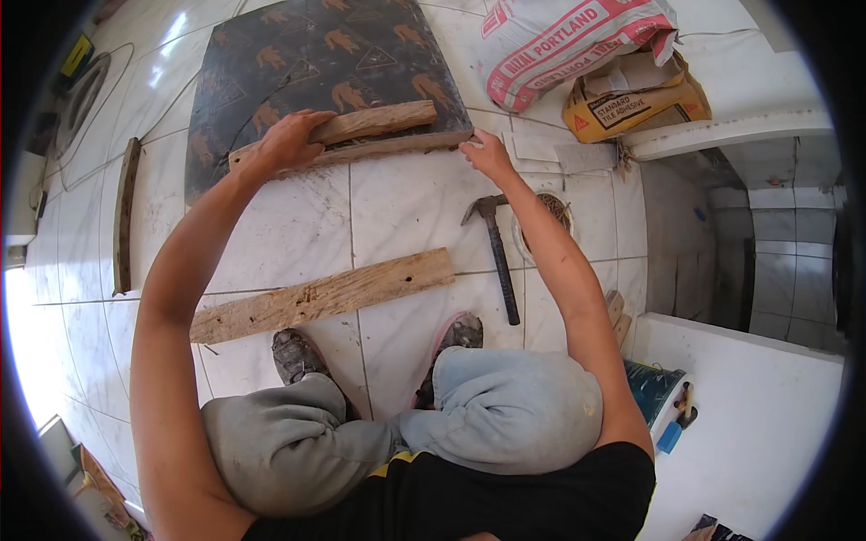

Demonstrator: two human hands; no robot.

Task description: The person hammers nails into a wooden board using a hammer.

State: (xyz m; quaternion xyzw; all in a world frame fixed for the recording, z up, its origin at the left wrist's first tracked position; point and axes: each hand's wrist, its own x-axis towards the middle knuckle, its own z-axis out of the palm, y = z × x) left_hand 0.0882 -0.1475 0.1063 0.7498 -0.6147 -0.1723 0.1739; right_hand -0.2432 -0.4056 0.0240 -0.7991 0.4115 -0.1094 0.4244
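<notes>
My left hand (290, 142) is closed round a short wooden piece (379, 122) that lies along the near edge of a dark printed board (316, 63). At the board's near right corner, the fingers of my right hand (488, 155) pinch the edge of a wooden strip (397, 147) under that piece. Below my right hand a hammer (496, 252) rests on the tiles. A longer weathered plank (325, 293) with dark holes lies flat in front of my shoes.
A cement bag (568, 45) and a tile adhesive bag (631, 97) stand at the upper right. A container of nails (552, 212) is partly behind my right forearm. Another wooden strip (127, 216) lies at the left. A white panel (731, 397) is at the right.
</notes>
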